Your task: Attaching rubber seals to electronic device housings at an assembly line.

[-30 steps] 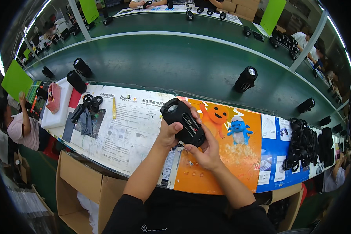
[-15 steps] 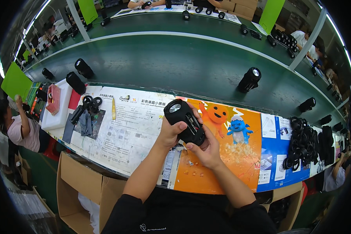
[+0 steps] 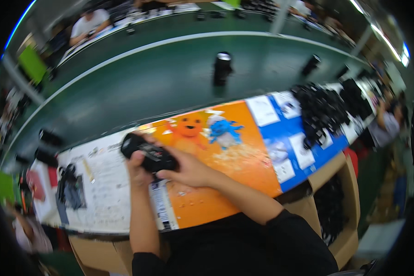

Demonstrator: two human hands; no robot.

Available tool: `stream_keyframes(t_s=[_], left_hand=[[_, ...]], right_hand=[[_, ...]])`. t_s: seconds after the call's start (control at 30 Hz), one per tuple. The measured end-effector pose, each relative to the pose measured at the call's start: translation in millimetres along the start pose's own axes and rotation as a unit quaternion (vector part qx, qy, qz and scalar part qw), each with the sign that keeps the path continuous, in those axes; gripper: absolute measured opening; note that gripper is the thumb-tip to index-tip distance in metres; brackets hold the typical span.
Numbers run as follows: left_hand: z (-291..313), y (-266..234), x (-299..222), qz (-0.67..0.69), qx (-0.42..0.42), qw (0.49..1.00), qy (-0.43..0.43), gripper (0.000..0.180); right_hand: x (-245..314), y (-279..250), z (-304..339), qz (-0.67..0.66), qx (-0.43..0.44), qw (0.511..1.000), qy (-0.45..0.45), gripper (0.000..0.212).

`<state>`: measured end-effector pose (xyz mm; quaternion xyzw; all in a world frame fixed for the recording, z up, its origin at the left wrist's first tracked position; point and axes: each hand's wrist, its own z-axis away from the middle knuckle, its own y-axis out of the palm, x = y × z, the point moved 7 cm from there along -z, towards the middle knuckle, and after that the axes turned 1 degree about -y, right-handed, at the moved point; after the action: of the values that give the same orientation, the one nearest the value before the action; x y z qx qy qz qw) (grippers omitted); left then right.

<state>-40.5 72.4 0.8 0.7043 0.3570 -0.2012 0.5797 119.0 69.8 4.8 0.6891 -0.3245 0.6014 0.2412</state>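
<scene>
A black cylindrical portable speaker (image 3: 147, 151) lies tilted between my two hands, above the white and orange boards on the workbench. My left hand (image 3: 137, 171) wraps its left end, thumb laid over the near side. My right hand (image 3: 188, 169) grips the right end, with the thumb below and the fingers behind. Motion blur hides the fine detail on its surface. Beneath my hands are the printed white sheet (image 3: 108, 161) and the orange board (image 3: 244, 170) with an orange and a blue cartoon figure.
Beyond the bench runs a green conveyor (image 3: 170, 83) carrying another black speaker (image 3: 222, 69). Black straps (image 3: 322, 112) are heaped at the right. Scissors and a grey cloth (image 3: 71, 191) lie at the left. An open cardboard box (image 3: 349, 202) stands below the bench. Other people sit nearby.
My view has swung to the right, so the bench appears shifted left and tilted. The speaker remains in both hands, its round end now turned less toward me.
</scene>
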Motion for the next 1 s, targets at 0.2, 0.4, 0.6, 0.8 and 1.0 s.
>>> stream_keyframes(t_s=[0.2, 0.4, 0.6, 0.8, 1.0], left_hand=[[-4, 13, 8, -0.108, 0.006, 0.994, -0.007, 0.065], [0, 19, 10, -0.186, -0.016, 0.982, -0.024, 0.065], [4, 20, 1, -0.21, -0.022, 0.977, 0.01, 0.07], [-1, 13, -3, -0.202, -0.062, 0.977, -0.037, 0.079], [-3, 8, -9, -0.149, -0.046, 0.987, -0.031, 0.075]], right_hand=[[54, -98, 66, 0.352, -0.182, 0.907, -0.139, 0.035], [90, -274, 228, 0.56, -0.463, 0.686, -0.041, 0.014], [70, -342, 309, 0.636, -0.437, 0.622, 0.133, 0.023], [101, -295, 234, 0.606, -0.313, 0.712, 0.164, 0.025], [69, -206, 106, 0.594, -0.001, 0.791, 0.143, 0.02]])
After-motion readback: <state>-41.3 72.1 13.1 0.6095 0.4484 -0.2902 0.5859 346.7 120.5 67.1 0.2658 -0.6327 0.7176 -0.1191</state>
